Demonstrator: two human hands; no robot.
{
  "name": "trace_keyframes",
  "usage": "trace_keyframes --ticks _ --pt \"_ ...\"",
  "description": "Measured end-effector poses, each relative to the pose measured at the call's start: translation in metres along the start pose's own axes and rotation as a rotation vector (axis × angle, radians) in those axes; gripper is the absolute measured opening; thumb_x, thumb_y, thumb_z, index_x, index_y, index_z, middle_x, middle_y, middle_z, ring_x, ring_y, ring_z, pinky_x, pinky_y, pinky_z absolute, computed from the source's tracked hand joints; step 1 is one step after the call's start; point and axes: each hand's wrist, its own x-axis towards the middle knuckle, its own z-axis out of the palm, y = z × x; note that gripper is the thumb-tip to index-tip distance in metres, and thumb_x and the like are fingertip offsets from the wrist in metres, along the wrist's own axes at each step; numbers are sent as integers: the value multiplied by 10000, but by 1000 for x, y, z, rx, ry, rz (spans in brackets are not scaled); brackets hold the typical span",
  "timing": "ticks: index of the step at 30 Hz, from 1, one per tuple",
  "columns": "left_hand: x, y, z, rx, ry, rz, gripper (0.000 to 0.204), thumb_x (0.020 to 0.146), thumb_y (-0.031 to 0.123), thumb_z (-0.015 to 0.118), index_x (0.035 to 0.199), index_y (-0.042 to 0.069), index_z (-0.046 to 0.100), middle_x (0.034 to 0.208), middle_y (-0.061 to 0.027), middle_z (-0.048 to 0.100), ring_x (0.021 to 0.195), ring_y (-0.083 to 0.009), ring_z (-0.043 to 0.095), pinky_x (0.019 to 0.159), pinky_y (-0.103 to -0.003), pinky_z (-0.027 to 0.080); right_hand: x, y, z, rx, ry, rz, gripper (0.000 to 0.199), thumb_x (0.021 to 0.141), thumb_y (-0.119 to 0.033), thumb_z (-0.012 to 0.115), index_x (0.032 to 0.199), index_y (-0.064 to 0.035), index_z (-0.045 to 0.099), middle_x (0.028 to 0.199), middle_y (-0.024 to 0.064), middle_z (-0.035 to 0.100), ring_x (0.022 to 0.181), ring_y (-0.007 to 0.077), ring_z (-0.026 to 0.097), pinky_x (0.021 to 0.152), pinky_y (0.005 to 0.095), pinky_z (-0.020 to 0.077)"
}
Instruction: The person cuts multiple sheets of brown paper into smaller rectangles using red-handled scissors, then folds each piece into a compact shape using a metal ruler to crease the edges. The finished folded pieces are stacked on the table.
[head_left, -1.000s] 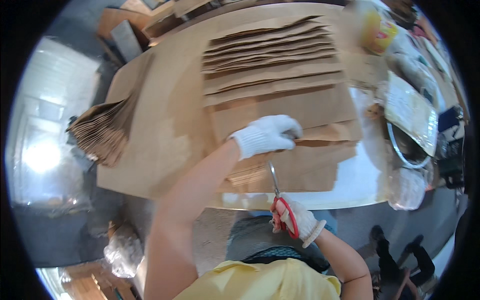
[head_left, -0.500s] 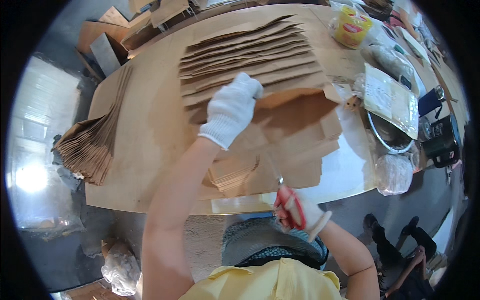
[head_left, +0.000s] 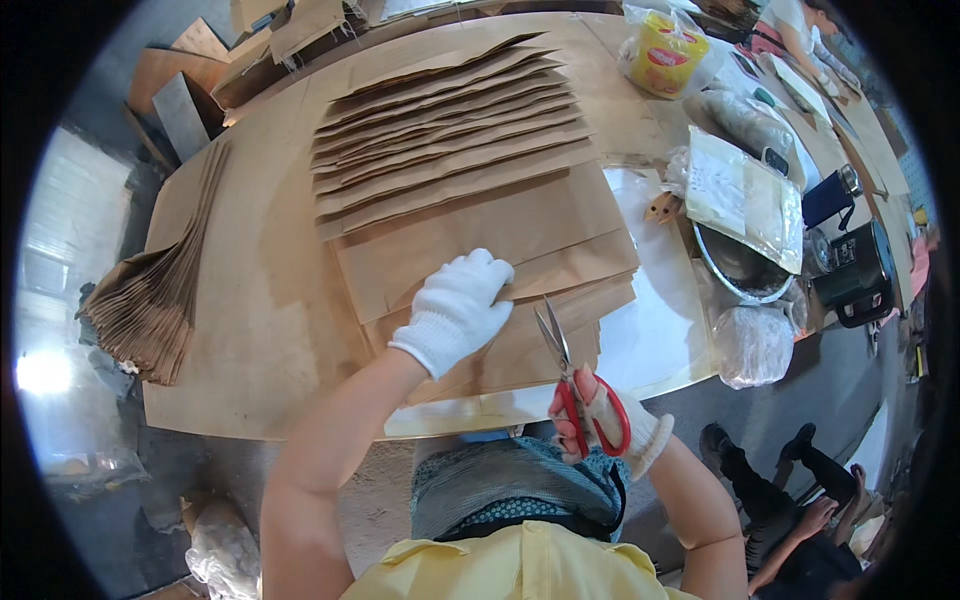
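You are standing at a broad counter [head_left: 240,340], its surface carrying everything within your reach. Taking up the middle of it, the brown paper bags [head_left: 480,225] are lying in front of you in an overlapping spread, the far ones showing their edges in close ridges and the nearest ones lying flatter. Off to your left, a fanned bundle [head_left: 150,310] of similar brown paper is hanging partly beyond the counter's edge. To your right, a basin [head_left: 712,268] is sitting under a pale, plastic-wrapped packet.

Each bag is probably going to feel light and fairly stiff, creasing easily and sliding on its neighbours; a torn edge seems likelier than a break. Pinching a single layer at its raised edge looks safest, with a flat palm steadying the rest.

Your gloved left hand [head_left: 455,310] is resting palm down on the near bags, fingers loosely bent and thumb apart; whether the fingers are pinching an edge, you cannot tell from here. Your gloved right hand [head_left: 605,415] is closing firmly around the red handles of the scissors [head_left: 564,365], whose slim metal blades are standing slightly parted and pointing away from you, just beside the left hand. Being rigid and slick-bladed, they are best held by those loops.
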Motion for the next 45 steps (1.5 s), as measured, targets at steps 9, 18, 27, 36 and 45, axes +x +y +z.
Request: trace_keyframes --ticks 9,18,27,36,45 --pt "28 -29 -32 -346 -356 24 431 873 326 785 1211 71 704 1132 -111 704 1024 -257 698 947 -358 560 27 0 -67 6 425 -311 584 1043 -660 512 946 -88 579 637 -12 521 483 113 493 425 248 390" --pt "35 -41 -50 -425 -534 22 518 854 325 788 1268 31 687 1167 -137 740 1075 -253 696 946 -338 548 63 37 90 -523 -141 -95 603 1053 -617 512 1121 -21 579 750 81 664 706 175 706 655 360 592" --pt "33 -36 -39 -109 -184 28 299 877 195 690 1171 146 707 1179 -105 725 1072 -310 708 917 -410 575 73 33 104 -287 -62 32 627 1041 -647 516 1083 -28 606 705 57 618 530 154 619 498 309 535" --pt "21 -24 -36 363 311 270 83 905 130 617 945 153 686 946 -86 591 875 -318 649 762 -463 552 7 -5 37 274 1 -67 854 928 -868 387 1059 -44 573 771 94 607 682 252 644 674 391 583" --pt "-4 8 -5 57 -11 -4 297 897 292 733 1139 122 701 1095 -122 649 1070 -341 643 936 -453 547 14 -16 14 167 -35 -73 883 911 -902 347 984 -55 585 753 59 610 620 209 613 619 359 563"
